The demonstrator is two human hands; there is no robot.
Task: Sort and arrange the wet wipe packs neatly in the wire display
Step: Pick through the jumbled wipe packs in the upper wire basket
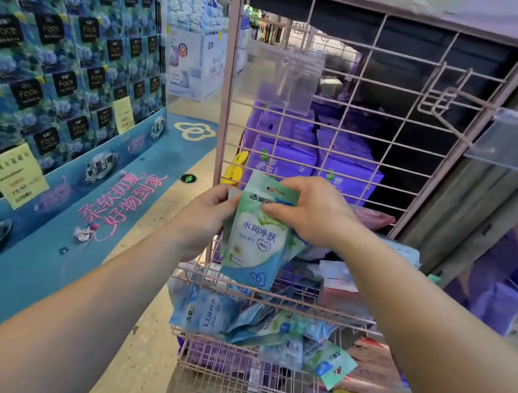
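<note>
Green-blue wipe pack (258,232) being gripped by both hands, left hand (206,219), right hand (311,212); next: probably squaring it into pink wire basket (232,350).

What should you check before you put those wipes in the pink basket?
1. Left hand grips the green wipe pack: ok.
2. Right hand pinches its top: ok.
3. Pack upright, label facing out: ok.
4. Packs in the wire basket tidy: not ok, the blue packs lie jumbled.
5. Free hook on the grid: ok, nothing hangs on it.
6. How many packs are held: cannot tell.
</note>
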